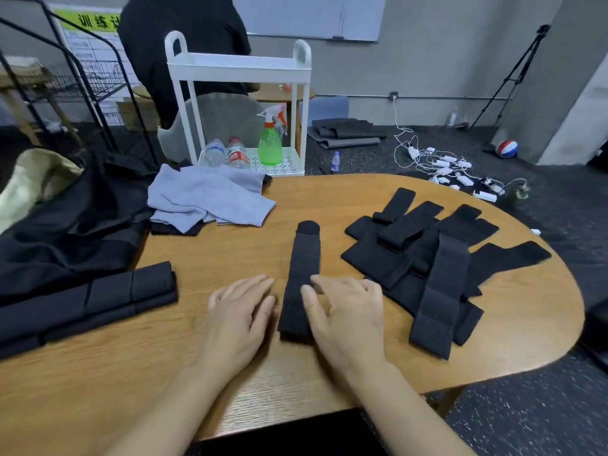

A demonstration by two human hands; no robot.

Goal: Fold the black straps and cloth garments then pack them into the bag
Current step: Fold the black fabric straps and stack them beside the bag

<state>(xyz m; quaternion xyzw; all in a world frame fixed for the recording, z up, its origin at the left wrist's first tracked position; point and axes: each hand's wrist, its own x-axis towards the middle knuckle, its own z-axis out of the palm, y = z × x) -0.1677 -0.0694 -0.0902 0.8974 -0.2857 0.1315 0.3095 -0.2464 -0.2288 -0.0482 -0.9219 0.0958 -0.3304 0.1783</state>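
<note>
A folded black strap [304, 261] lies lengthwise in the middle of the wooden table [230, 373]. My left hand [238, 311] lies flat on the table just left of its near end, fingers straight. My right hand [345, 311] rests over the strap's near right edge with relaxed fingers, thumb touching the fabric. A loose pile of black straps [424, 255] spreads at the right. Folded black straps [98, 297] are stacked at the left. Grey-blue cloth garments [210, 199] lie crumpled at the back. A large black bag [75, 222] sits at the far left.
A white trolley [240, 67] with water bottles and a green spray bottle [270, 143] stands behind the table. A person in black sits behind it. Chargers and cables [444, 162] litter the floor at right, beside a tripod and a ball. A beige cloth [29, 182] lies far left.
</note>
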